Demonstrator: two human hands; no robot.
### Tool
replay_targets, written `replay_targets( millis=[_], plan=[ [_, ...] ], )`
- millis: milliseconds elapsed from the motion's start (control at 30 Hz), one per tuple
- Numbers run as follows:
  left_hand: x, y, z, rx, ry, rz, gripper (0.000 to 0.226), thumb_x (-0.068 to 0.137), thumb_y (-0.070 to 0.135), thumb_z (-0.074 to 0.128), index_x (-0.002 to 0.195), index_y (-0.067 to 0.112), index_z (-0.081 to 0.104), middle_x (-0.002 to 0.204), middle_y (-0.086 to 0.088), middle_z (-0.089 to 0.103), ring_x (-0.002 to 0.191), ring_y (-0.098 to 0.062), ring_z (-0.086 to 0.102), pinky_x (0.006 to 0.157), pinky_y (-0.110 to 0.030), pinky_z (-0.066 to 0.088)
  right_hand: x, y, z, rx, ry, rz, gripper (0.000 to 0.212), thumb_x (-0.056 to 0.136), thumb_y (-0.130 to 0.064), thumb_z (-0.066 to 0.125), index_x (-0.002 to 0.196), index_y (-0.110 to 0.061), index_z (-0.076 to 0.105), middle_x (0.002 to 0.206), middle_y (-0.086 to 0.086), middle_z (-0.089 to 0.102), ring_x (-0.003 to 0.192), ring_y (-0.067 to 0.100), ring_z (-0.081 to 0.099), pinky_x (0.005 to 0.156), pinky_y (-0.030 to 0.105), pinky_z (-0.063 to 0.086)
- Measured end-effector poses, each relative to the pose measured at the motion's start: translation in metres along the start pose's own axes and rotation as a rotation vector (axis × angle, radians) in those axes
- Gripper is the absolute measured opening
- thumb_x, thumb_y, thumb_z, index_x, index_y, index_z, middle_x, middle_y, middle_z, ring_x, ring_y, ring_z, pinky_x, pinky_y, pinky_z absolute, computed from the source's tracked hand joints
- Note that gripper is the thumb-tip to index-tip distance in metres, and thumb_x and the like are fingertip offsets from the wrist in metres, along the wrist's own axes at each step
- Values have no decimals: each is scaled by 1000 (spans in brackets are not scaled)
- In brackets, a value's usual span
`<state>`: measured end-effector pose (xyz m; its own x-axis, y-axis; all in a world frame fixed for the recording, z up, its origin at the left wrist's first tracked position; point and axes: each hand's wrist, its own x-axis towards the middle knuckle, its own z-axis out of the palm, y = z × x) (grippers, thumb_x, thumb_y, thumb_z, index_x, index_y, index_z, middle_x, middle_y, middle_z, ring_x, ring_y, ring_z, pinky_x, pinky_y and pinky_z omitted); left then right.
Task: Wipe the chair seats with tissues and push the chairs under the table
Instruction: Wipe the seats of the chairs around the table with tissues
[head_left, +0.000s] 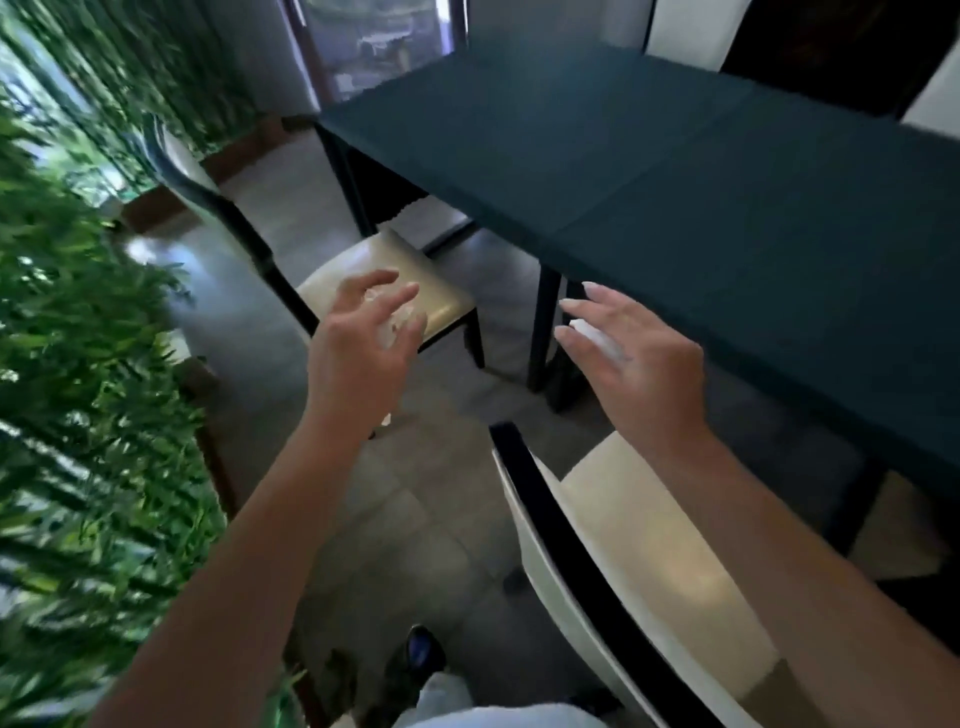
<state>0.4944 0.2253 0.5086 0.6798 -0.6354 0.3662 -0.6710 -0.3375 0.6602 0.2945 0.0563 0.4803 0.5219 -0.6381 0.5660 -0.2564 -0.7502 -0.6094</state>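
Mid-task, by appearance. The near chair (613, 545) below the right hand (636, 364) sits partly under the dark matte table (675, 171); the far chair (395, 291) beyond the left hand (363, 348) stands clear of it — judged yet to be pushed in. Whether either seat is wiped cannot be told. The left hand curls round a crumpled white tissue (397, 322); the right hand pinches a folded tissue (597, 338), fingers spread. Seats are smooth cream pads in black frames — backrests curved.
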Motion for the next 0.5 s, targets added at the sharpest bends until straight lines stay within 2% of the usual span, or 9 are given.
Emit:
replay_targets(
  millis=[100, 167, 267, 400, 500],
  plan=[
    [36, -26, -19, -28, -11, 23, 32, 99, 22, 67, 129, 13, 70, 140, 1, 57, 123, -19, 60, 105, -48, 51, 17, -16, 13, -45, 70, -12, 33, 99, -46, 65, 119, -23, 78, 133, -6, 70, 118, 7, 68, 99, 20, 50],
    [59, -41, -26, -53, -20, 49, 31, 99, 20, 66, 128, 12, 70, 139, 0, 58, 123, -19, 60, 106, -48, 51, 28, -22, 18, -91, 105, 7, 32, 99, -42, 66, 119, -21, 78, 132, -5, 71, 119, 9, 68, 99, 23, 52],
    [84, -58, -30, -83, -17, 67, 30, 100, 20, 65, 127, 10, 71, 137, 0, 60, 121, -20, 63, 104, -46, 53, 42, -32, 32, -129, 124, 56, 29, 99, -38, 68, 119, -18, 78, 131, -3, 71, 120, 9, 68, 101, 17, 48],
    [106, -75, -27, -97, -51, 66, 29, 99, 21, 66, 126, 12, 73, 139, 1, 59, 128, -21, 60, 108, -46, 50, 63, -40, 53, -126, 139, 56, 29, 99, -38, 69, 118, -19, 79, 132, -5, 70, 120, 7, 67, 101, 18, 49],
    [131, -87, -21, -84, -39, 62, 28, 99, 20, 67, 125, 12, 73, 137, 3, 61, 123, -20, 62, 107, -44, 50, 81, -36, 73, -100, 145, 55, 30, 99, -40, 68, 118, -20, 78, 132, -6, 70, 119, 7, 68, 100, 18, 49]
  ],
)
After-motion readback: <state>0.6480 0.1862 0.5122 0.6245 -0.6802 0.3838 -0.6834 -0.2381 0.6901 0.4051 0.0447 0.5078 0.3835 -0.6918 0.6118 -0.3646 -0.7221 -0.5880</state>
